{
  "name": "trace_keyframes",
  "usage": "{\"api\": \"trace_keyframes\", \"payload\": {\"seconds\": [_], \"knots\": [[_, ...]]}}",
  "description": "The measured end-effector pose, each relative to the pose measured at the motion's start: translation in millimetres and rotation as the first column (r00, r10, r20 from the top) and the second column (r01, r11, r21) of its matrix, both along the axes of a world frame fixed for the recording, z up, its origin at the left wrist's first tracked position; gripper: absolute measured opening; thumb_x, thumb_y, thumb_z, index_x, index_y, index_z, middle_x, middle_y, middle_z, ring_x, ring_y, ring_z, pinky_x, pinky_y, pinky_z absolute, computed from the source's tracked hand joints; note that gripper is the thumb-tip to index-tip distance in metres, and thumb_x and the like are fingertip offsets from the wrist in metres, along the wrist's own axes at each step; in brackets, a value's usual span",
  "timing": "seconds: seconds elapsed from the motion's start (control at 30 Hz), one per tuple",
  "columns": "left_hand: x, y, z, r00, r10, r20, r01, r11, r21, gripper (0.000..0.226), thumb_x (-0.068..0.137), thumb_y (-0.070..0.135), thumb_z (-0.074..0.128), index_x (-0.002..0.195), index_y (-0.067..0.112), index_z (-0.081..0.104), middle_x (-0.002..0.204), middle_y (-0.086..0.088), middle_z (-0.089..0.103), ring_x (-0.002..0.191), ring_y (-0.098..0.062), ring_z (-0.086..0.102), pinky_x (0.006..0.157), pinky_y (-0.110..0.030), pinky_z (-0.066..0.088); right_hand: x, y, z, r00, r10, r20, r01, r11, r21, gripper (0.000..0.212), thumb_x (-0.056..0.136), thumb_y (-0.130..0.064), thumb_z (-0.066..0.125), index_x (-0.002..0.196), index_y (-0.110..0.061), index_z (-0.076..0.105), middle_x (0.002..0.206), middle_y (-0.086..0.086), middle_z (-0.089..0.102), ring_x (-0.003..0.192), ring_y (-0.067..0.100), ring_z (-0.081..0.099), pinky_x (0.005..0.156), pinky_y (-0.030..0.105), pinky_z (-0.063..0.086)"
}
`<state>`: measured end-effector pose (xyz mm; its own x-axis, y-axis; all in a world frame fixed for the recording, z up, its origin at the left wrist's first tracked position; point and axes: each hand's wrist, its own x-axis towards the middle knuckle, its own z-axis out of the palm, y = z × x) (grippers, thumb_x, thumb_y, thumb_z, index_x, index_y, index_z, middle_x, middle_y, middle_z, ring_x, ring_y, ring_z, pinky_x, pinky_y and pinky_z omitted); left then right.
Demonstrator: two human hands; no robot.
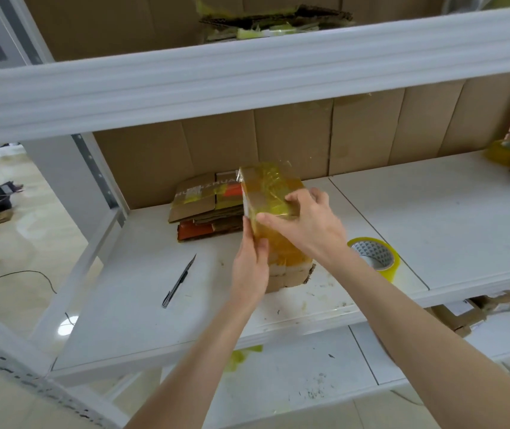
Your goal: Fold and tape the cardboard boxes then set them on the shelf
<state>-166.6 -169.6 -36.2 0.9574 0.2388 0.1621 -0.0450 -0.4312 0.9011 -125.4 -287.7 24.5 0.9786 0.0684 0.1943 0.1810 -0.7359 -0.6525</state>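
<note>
A small cardboard box (270, 193), wrapped in yellowish clear tape, stands tilted on the white shelf (142, 292). My left hand (249, 267) holds its left side low down, thumb on the front face. My right hand (306, 221) grips the box's upper right part, fingers curled over the taped face. The box's lower end (290, 275) shows bare torn cardboard and rests on the shelf. A roll of yellowish tape (374, 257) lies on the shelf just right of my right wrist. A stack of flattened boxes (205, 205) lies behind the held box, to its left.
A black-handled knife (179, 281) lies on the shelf left of my hands. Cardboard sheets (293, 140) line the shelf's back. A white shelf beam (247, 72) crosses above. Another tape roll (502, 153) sits far right. More cardboard (464, 314) lies on the lower shelf.
</note>
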Motion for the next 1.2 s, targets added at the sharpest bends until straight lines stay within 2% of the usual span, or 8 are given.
{"api": "trace_keyframes", "payload": {"seconds": [0.17, 0.27, 0.4, 0.5, 0.67, 0.9, 1.03, 1.2], "knots": [[4, -14, 5, 0.974, -0.223, -0.028, 0.223, 0.944, 0.245, 0.077, 0.094, 0.039, 0.05, 0.15, 0.041, -0.003, 0.158, 0.013, 0.015, 0.138, -0.012, 0.03, 0.107, -0.034, 0.032, 18, -24, 16, 0.986, -0.128, -0.108, 0.116, 0.988, -0.106, 0.105, 0.047, -0.091, 0.057, 0.132, -0.031, 0.04, 0.137, 0.008, 0.035, 0.127, 0.036, 0.037, 0.094, 0.05, 0.047], [13, -17, 10, 0.982, -0.174, 0.069, 0.164, 0.978, 0.129, 0.066, 0.094, 0.037, 0.051, 0.15, 0.04, 0.015, 0.154, 0.016, 0.023, 0.131, -0.004, 0.033, 0.108, -0.036, 0.03, 29, -50, 18, 0.973, -0.173, -0.151, 0.194, 0.971, 0.138, 0.093, 0.051, -0.08, 0.066, 0.127, -0.029, 0.051, 0.125, 0.004, 0.05, 0.113, 0.026, 0.052, 0.09, 0.044, 0.051], [35, -13, 22, 0.979, 0.201, 0.034, -0.199, 0.979, -0.045, 0.071, 0.092, 0.046, 0.053, 0.151, 0.024, 0.02, 0.154, 0.002, 0.025, 0.134, -0.022, 0.038, 0.102, -0.041, 0.033, 39, -94, 18, 0.939, -0.247, -0.241, 0.345, 0.675, 0.652, 0.042, 0.063, -0.057, 0.075, 0.091, -0.026, 0.066, 0.086, -0.003, 0.066, 0.066, 0.015, 0.061, 0.052, 0.023, 0.047], [51, -29, 28, 0.98, 0.171, -0.099, -0.194, 0.931, -0.31, 0.083, 0.087, 0.058, 0.053, 0.152, 0.02, 0.018, 0.156, 0.001, 0.024, 0.14, -0.022, 0.028, 0.11, -0.042, 0.025, 45, -131, 10, 0.897, -0.233, -0.375, 0.441, 0.426, 0.79, 0.033, 0.069, -0.052, 0.074, 0.076, -0.025, 0.058, 0.073, -0.001, 0.061, 0.062, 0.016, 0.06, 0.046, 0.028, 0.054], [70, -112, 36, 0.995, 0.013, -0.1, -0.068, 0.819, -0.57, 0.086, 0.079, 0.063, 0.061, 0.15, 0.029, 0.024, 0.15, 0.009, 0.033, 0.138, -0.02, 0.032, 0.109, -0.048, 0.031, 73, -204, -7, 0.873, -0.013, -0.488, 0.476, 0.247, 0.844, 0.056, 0.075, -0.06, 0.065, 0.116, -0.023, 0.054, 0.11, 0.005, 0.058, 0.098, 0.03, 0.057, 0.084, 0.056, 0.053], [118, -267, 37, 0.99, 0.005, -0.137, -0.083, 0.818, -0.569, 0.023, 0.08, 0.047, 0.07, 0.09, 0.026, 0.069, 0.095, 0.002, 0.072, 0.092, -0.016, 0.065, 0.087, -0.037, 0.049, 119, -341, -23, 0.931, -0.263, -0.255, 0.365, 0.626, 0.689, 0.026, 0.098, -0.043, 0.045, 0.099, -0.023, 0.062, 0.094, -0.004, 0.063, 0.095, 0.02, 0.06, 0.08, 0.035, 0.05], [152, -347, 26, 0.985, -0.025, -0.169, -0.066, 0.857, -0.511, 0.015, 0.081, 0.043, 0.07, 0.085, 0.029, 0.069, 0.098, 0.003, 0.071, 0.099, -0.018, 0.063, 0.088, -0.035, 0.049, 152, -409, -38, 0.935, -0.351, -0.055, 0.353, 0.901, 0.253, 0.048, 0.098, -0.046, 0.042, 0.143, -0.03, 0.04, 0.136, 0.009, 0.047, 0.122, 0.03, 0.049, 0.101, 0.043, 0.042], [200, -426, 3, 0.979, -0.069, -0.19, -0.027, 0.887, -0.46, 0.022, 0.087, 0.044, 0.064, 0.09, 0.022, 0.068, 0.098, -0.001, 0.072, 0.099, -0.024, 0.065, 0.085, -0.037, 0.052, 182, -456, -48, 0.973, -0.159, 0.17, 0.21, 0.915, -0.345, 0.064, 0.087, -0.071, 0.039, 0.141, -0.036, 0.04, 0.147, 0.002, 0.038, 0.139, 0.025, 0.027, 0.114, 0.045, 0.019]]}}
